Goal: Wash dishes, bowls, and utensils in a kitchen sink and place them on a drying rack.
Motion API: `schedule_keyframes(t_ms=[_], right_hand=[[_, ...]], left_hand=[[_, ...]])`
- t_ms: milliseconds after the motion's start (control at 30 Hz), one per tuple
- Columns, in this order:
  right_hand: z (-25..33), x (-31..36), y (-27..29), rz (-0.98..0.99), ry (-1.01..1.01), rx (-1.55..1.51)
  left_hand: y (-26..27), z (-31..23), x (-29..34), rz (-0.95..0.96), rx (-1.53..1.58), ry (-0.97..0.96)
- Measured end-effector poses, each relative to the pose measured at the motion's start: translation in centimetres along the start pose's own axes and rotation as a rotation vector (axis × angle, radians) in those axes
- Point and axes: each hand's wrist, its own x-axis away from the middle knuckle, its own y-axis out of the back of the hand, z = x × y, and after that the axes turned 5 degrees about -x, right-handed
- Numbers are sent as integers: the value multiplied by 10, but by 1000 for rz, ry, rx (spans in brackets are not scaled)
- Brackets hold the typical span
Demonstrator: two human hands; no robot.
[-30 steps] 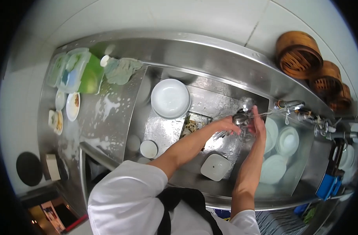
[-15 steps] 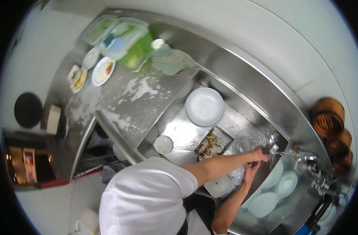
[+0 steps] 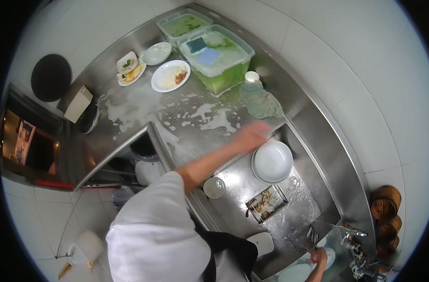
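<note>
My left hand [image 3: 251,135] is stretched out and blurred over the wet steel counter at the sink's far left edge, just above a stack of white bowls [image 3: 272,161]; I cannot make out whether it holds anything. My right hand [image 3: 318,257] is low in the sink near the tap [image 3: 353,230] and grips a bunch of metal cutlery [image 3: 312,237]. White plates [image 3: 296,272] lie under it. A strainer tray with food scraps [image 3: 266,203], a small white bowl [image 3: 214,187] and a white rectangular dish [image 3: 262,243] sit in the sink.
A clear tub of green liquid with sponges [image 3: 215,58] stands at the back, a crumpled green cloth [image 3: 261,103] and a small white cup [image 3: 252,76] beside it. Dirty plates [image 3: 170,75] lie at the far left of the soapy counter. Bamboo steamers [image 3: 386,209] are stacked at right.
My left hand left the cutlery by the tap and swung left to the counter edge. My right hand stayed near the tap holding the cutlery. The view turned toward the counter.
</note>
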Motion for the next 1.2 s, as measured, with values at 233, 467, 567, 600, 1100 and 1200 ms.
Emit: schedule_keyframes(t_ms=[233, 467, 567, 600, 1100, 1200], right_hand=[[130, 62, -77, 97, -59, -494], [562, 200, -131, 359, 756, -880], [793, 221, -111, 351, 959, -798], [864, 220, -104, 424, 1015, -798], [1061, 231, -346, 752, 1062, -38], [1032, 291, -425, 1130, 900, -124]], left_hand=[[391, 131, 95, -850, -462, 384], [520, 244, 73, -578, -268, 268], [488, 226, 12, -667, 151, 602], [488, 225, 7, -722, 23, 758], [594, 95, 173, -1136, 375, 434], [646, 64, 237, -1117, 179, 401]])
